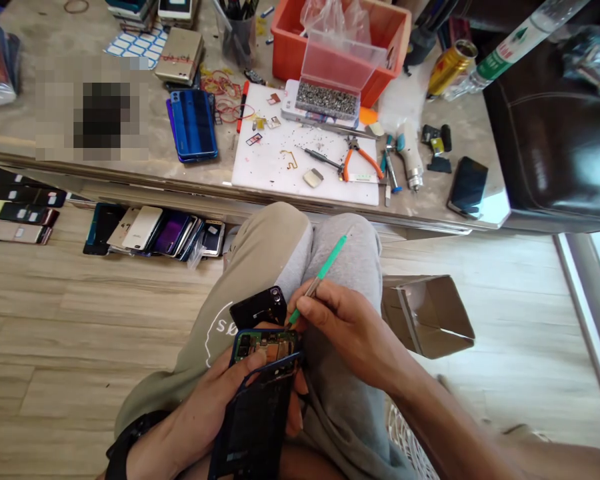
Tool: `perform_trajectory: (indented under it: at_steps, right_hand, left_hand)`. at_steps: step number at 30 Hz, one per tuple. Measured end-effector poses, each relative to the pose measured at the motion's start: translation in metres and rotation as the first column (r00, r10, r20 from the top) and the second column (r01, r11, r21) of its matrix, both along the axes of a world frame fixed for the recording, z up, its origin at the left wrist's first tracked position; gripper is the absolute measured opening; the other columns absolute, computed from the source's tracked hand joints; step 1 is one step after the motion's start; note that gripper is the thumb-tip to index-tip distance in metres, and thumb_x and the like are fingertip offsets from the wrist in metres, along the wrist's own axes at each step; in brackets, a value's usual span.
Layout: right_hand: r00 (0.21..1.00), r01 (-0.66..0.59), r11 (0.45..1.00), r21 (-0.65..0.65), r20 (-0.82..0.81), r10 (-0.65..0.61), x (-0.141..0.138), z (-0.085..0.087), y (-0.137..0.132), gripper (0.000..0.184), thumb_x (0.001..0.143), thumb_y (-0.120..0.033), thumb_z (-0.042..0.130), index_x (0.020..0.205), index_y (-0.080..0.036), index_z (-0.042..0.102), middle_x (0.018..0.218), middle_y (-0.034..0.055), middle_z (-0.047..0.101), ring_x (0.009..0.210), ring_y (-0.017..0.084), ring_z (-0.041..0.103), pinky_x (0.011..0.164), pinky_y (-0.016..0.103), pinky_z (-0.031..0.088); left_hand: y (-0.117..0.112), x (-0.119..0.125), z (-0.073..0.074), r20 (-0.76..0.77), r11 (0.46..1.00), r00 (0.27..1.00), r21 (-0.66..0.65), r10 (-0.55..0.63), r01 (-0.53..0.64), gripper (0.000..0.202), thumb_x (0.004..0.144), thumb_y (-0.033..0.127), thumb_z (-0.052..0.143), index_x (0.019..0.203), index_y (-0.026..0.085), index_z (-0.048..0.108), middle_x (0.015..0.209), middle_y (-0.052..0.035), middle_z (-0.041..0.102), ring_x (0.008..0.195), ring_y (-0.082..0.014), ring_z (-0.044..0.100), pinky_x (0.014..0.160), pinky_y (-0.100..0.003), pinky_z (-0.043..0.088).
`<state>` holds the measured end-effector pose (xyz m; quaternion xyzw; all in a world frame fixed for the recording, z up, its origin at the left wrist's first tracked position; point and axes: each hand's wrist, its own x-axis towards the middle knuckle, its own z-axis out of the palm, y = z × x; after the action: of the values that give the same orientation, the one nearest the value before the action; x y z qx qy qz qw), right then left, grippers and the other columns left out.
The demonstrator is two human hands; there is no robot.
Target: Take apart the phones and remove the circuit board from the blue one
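Note:
An opened phone [260, 393] with its circuit board showing lies on my lap, and my left hand [220, 400] grips it from the left, thumb across the top. My right hand [345, 327] pinches a green-handled screwdriver [325, 267], whose tip touches the top right corner of the board. A black cover piece [257, 307] with a camera hole rests on my knee just above the phone.
A low table ahead carries a white work mat [280, 173], orange pliers [357, 160], a box of screws [327, 100], an orange bin [380, 33], a blue phone [194, 123] and a black phone [467, 187]. Several phones [155, 233] lie on the wooden floor. A cardboard box [430, 313] sits to my right.

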<state>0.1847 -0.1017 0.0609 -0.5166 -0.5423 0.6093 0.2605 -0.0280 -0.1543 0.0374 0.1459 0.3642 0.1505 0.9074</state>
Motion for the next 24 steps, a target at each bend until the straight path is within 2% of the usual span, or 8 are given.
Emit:
perform_trajectory:
  at_steps: [3, 9, 12, 15, 20, 24]
  right_hand:
    - [0.999, -0.028, 0.997, -0.073, -0.042, 0.025, -0.001, 0.001, 0.006, 0.026, 0.106, -0.033, 0.053, 0.089, -0.019, 0.067, 0.080, 0.0010, 0.069, 0.076, 0.016, 0.065, 0.071, 0.027, 0.052]
    - [0.998, -0.064, 0.996, -0.070, -0.035, 0.061, -0.003, 0.002, 0.009, 0.029, 0.106, -0.034, 0.051, 0.083, -0.020, 0.063, 0.077, -0.0003, 0.066, 0.074, 0.015, 0.061, 0.068, 0.026, 0.050]
    - [0.997, -0.077, 0.994, -0.083, -0.004, 0.077, -0.005, 0.003, 0.011, 0.031, 0.105, -0.033, 0.051, 0.079, -0.020, 0.059, 0.075, -0.0012, 0.063, 0.071, 0.015, 0.059, 0.065, 0.025, 0.049]
    - [0.998, -0.056, 0.995, -0.083, -0.011, 0.055, -0.005, 0.004, 0.011, 0.029, 0.105, -0.032, 0.051, 0.081, -0.021, 0.061, 0.076, -0.0013, 0.066, 0.072, 0.014, 0.062, 0.066, 0.025, 0.051]
    - [0.998, 0.048, 0.998, 0.044, -0.045, -0.045, -0.001, 0.004, 0.002, 0.024, 0.103, -0.033, 0.059, 0.091, -0.019, 0.074, 0.083, 0.0009, 0.075, 0.076, 0.014, 0.070, 0.068, 0.024, 0.056]
    - [0.984, 0.178, 0.969, 0.173, -0.060, -0.170, 0.001, 0.007, -0.012, 0.013, 0.097, -0.027, 0.070, 0.094, -0.020, 0.081, 0.090, 0.0017, 0.082, 0.081, 0.016, 0.075, 0.071, 0.024, 0.059]
  left_hand:
    - [-0.002, 0.000, -0.001, 0.009, 1.000, 1.000, -0.005, 0.006, -0.006, 0.067, 0.093, 0.072, 0.053, 0.106, 0.010, 0.077, 0.087, -0.0134, 0.080, 0.074, -0.0209, 0.070, 0.066, -0.026, 0.049]
    - [-0.004, 0.000, -0.001, 0.002, 1.000, 1.000, 0.009, 0.011, -0.011, 0.061, 0.096, 0.067, 0.052, 0.107, 0.013, 0.077, 0.088, -0.0112, 0.080, 0.079, -0.0227, 0.072, 0.075, -0.031, 0.053]
    - [-0.002, 0.000, 0.000, -0.006, 1.000, 1.000, 0.001, 0.007, -0.007, 0.059, 0.094, 0.068, 0.056, 0.105, 0.014, 0.078, 0.086, -0.0096, 0.080, 0.077, -0.0224, 0.072, 0.074, -0.031, 0.053]
    - [-0.001, 0.000, 0.001, -0.005, 1.000, 1.000, -0.007, 0.011, -0.011, 0.064, 0.091, 0.071, 0.057, 0.105, 0.012, 0.078, 0.086, -0.0119, 0.081, 0.077, -0.0228, 0.072, 0.073, -0.030, 0.053]
    - [0.002, 0.001, 0.003, 0.020, 0.997, 0.998, -0.039, 0.061, -0.060, 0.067, 0.090, 0.073, 0.058, 0.107, 0.012, 0.079, 0.089, -0.0130, 0.081, 0.080, -0.0253, 0.074, 0.077, -0.032, 0.055]
    - [0.000, -0.002, 0.001, 0.103, 0.986, 0.987, -0.122, 0.126, -0.113, 0.065, 0.087, 0.071, 0.065, 0.107, 0.012, 0.081, 0.092, -0.0150, 0.082, 0.082, -0.0251, 0.076, 0.079, -0.031, 0.056]
